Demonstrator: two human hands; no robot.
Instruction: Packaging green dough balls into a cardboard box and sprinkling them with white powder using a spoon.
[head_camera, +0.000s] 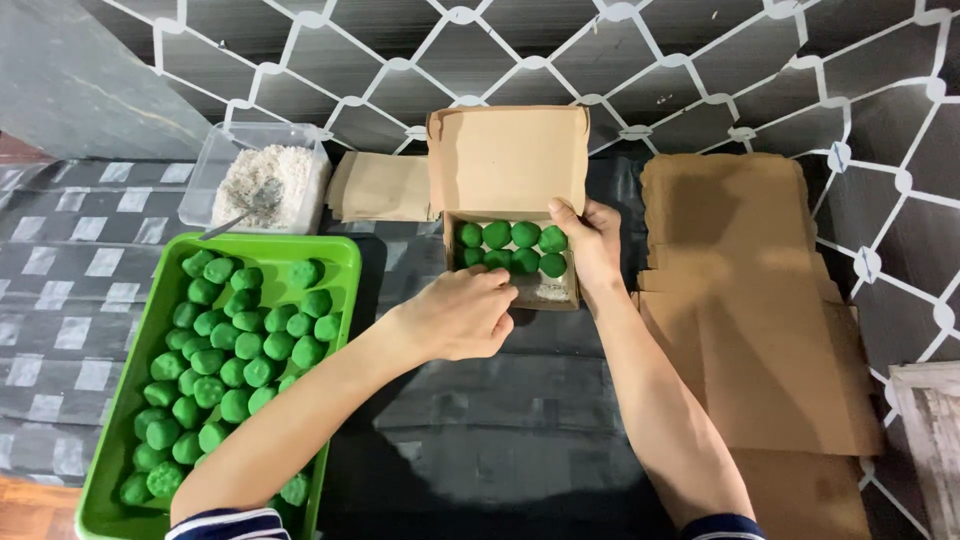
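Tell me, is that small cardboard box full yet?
Not full. The cardboard box is open, lid up, with about seven green balls in two rows; bare space remains along its front edge.

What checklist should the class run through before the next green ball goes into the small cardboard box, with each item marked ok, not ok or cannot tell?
1. Box steadied: right hand grips the right side of the small cardboard box - ok.
2. Lid out of the way: box lid stands open behind the balls - ok.
3. Free space left: the front row is unfilled behind the green balls in the box - ok.
4. Ball in the left hand: fingers curl at the box's front edge and hide their contents - cannot tell.
5. Supply: green tray holds many green balls - ok.
6. Clear container of white crumbs with a spoon within reach - ok.
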